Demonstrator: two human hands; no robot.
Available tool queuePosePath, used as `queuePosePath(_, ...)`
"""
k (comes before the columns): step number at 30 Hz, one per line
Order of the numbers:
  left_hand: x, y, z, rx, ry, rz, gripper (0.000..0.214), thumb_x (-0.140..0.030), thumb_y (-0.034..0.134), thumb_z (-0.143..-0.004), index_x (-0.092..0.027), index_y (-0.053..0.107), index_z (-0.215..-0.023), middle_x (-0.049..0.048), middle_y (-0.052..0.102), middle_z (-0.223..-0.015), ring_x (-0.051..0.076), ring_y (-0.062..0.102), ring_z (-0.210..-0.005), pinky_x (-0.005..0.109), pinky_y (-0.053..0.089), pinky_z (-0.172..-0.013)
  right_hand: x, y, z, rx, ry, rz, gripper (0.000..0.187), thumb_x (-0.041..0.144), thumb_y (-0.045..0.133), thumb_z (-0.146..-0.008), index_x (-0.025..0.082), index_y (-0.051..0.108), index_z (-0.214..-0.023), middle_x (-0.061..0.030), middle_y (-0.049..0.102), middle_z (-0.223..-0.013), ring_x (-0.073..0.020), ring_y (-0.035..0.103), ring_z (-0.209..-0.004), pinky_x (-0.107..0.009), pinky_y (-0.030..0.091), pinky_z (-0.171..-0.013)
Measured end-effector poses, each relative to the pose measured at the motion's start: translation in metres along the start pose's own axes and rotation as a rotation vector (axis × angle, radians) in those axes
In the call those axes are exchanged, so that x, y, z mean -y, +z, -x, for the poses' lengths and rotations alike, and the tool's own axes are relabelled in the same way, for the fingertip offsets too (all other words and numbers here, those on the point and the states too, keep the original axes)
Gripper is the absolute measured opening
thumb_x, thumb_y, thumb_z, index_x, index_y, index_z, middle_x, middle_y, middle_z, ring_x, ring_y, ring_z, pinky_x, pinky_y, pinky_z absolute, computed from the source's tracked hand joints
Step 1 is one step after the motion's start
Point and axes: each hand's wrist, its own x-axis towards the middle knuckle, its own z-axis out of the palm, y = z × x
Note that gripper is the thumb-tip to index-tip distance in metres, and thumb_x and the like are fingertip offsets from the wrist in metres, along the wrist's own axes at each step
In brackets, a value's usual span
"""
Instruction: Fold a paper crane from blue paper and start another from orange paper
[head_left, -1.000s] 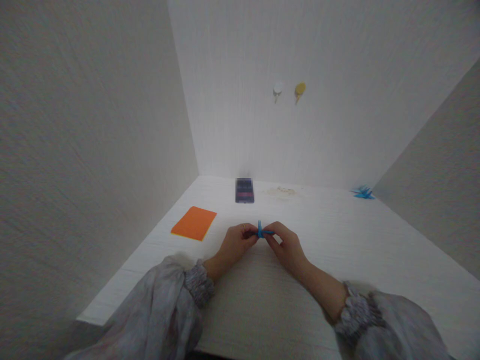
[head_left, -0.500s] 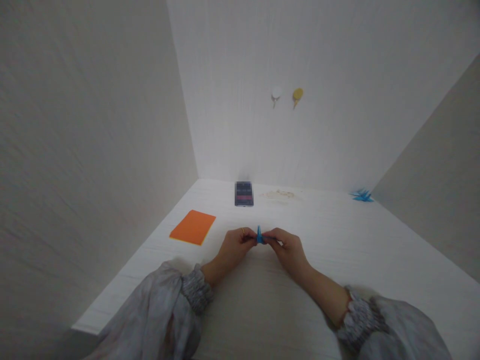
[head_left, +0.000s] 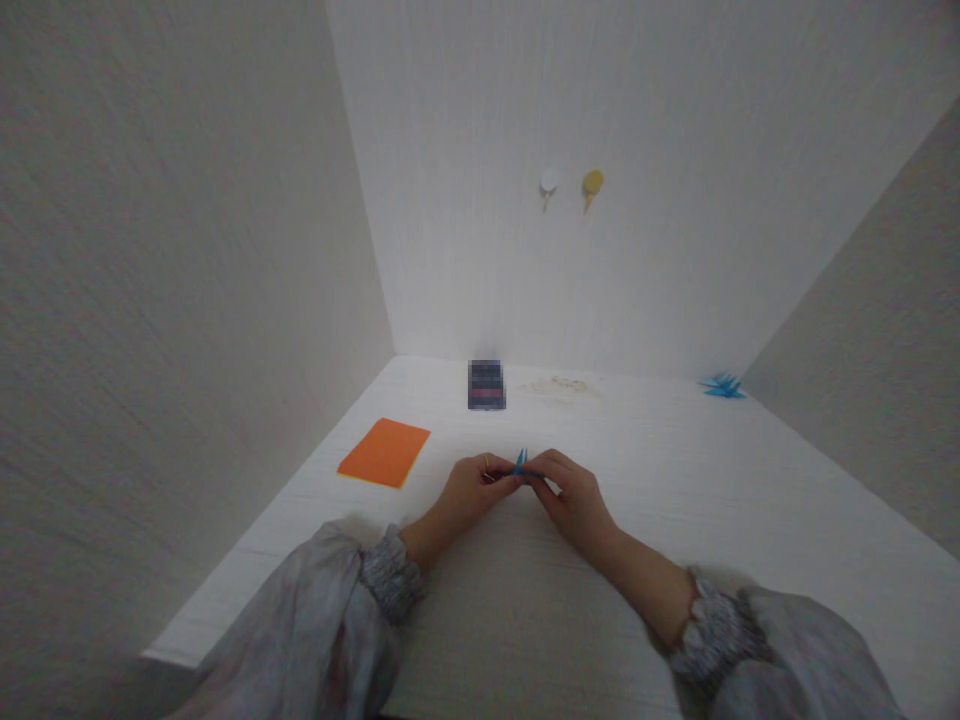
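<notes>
A small folded blue paper piece [head_left: 520,463] is pinched between both hands just above the white tabletop [head_left: 675,500]. My left hand [head_left: 471,487] grips its left side with the fingertips. My right hand [head_left: 571,492] holds its right side, fingers closed around it. A narrow point of the blue paper sticks up between the fingertips. Most of the paper is hidden by my fingers.
An orange stack of paper squares [head_left: 384,452] lies at the left. A dark small box [head_left: 487,385] stands near the back wall, with pale scraps [head_left: 562,385] beside it. Blue folded paper figures [head_left: 723,386] sit at the back right corner. Two round pegs [head_left: 570,185] hang on the back wall.
Both hands have stayed together on the blue paper, shifting only slightly; the upright tip now looks smaller and more tilted. The camera view has shifted a little.
</notes>
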Motion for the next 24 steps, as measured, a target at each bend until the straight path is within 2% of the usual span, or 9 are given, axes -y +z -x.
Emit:
queuePosePath(5, 0.0022, 0.0002, -0.0017, -0.011, -0.016, 0.053, 0.026, -0.036, 0.060, -0.067, -0.013, 0.065, -0.078, 0.0020, 0.062, -0.064, 0.012, 0.053, -0.059, 0.022, 0.039, -0.055, 0.0026, -0.0012, 0.0004, -0.043, 0.013, 0.027, 0.012, 0.013, 0.052, -0.076, 0.019, 0.059, -0.085, -0.0042, 0.059, -0.074, -0.0147, 0.057, -0.068, -0.027, 0.049, -0.061)
queuePosePath(11, -0.0051, 0.0000, -0.0004, -0.069, -0.031, 0.060, 0.022, -0.032, 0.061, -0.066, -0.012, 0.065, -0.073, 0.0012, 0.060, -0.059, 0.012, 0.052, -0.057, 0.022, 0.039, -0.055, 0.0025, -0.0014, -0.0001, -0.050, -0.002, 0.024, 0.013, 0.013, 0.051, -0.076, 0.019, 0.058, -0.085, -0.0038, 0.058, -0.075, -0.0145, 0.056, -0.070, -0.027, 0.048, -0.063)
queuePosePath(15, -0.0070, -0.0001, -0.0001, -0.048, -0.015, 0.062, 0.023, -0.033, 0.063, -0.064, -0.013, 0.065, -0.075, 0.0023, 0.062, -0.065, 0.012, 0.054, -0.059, 0.022, 0.040, -0.056, 0.0015, -0.0017, 0.0002, -0.060, 0.015, -0.003, 0.012, 0.013, 0.050, -0.077, 0.019, 0.058, -0.083, -0.0037, 0.058, -0.075, -0.0144, 0.056, -0.070, -0.027, 0.048, -0.064)
queuePosePath(19, -0.0064, -0.0014, 0.0002, -0.028, 0.054, 0.000, 0.024, -0.031, 0.067, -0.062, -0.015, 0.065, -0.079, 0.0033, 0.064, -0.074, 0.013, 0.054, -0.065, 0.023, 0.041, -0.059, 0.0006, -0.0016, 0.0009, -0.059, 0.076, -0.043, 0.009, 0.015, 0.051, -0.077, 0.019, 0.058, -0.080, -0.0034, 0.060, -0.075, -0.0148, 0.056, -0.071, -0.027, 0.047, -0.064)
queuePosePath(24, -0.0057, -0.0013, 0.0015, -0.035, 0.047, 0.006, 0.021, -0.031, 0.064, -0.065, -0.014, 0.065, -0.078, 0.0030, 0.063, -0.071, 0.011, 0.053, -0.061, 0.023, 0.040, -0.058, 0.0002, -0.0007, 0.0007, -0.053, 0.147, -0.065, 0.010, 0.016, 0.052, -0.076, 0.020, 0.059, -0.081, -0.0018, 0.061, -0.072, -0.0145, 0.057, -0.067, -0.026, 0.046, -0.062)
